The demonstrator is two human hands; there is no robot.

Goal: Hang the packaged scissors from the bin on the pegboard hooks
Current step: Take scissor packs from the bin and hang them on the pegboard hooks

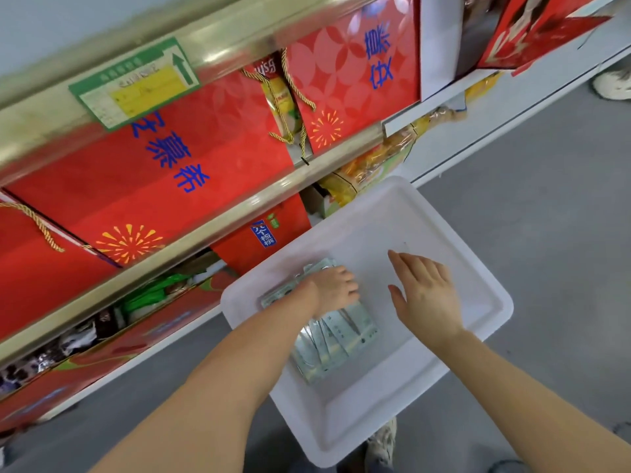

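A single head-worn wide-angle view, looking steeply down and forward, tilted so the shelving runs diagonally. A white bin sits close below the lens, filling the lower middle. Beyond the bin, to its upper left, stand shelves of red gift boxes. Grey floor lies to the bin's right.

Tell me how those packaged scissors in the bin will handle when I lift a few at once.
The packaged scissors look like flat, glossy cards fanned in a loose stack, so they will probably slide apart. They seem thin, likely flexing somewhat. The left hand is on them; pinching firmly should help.
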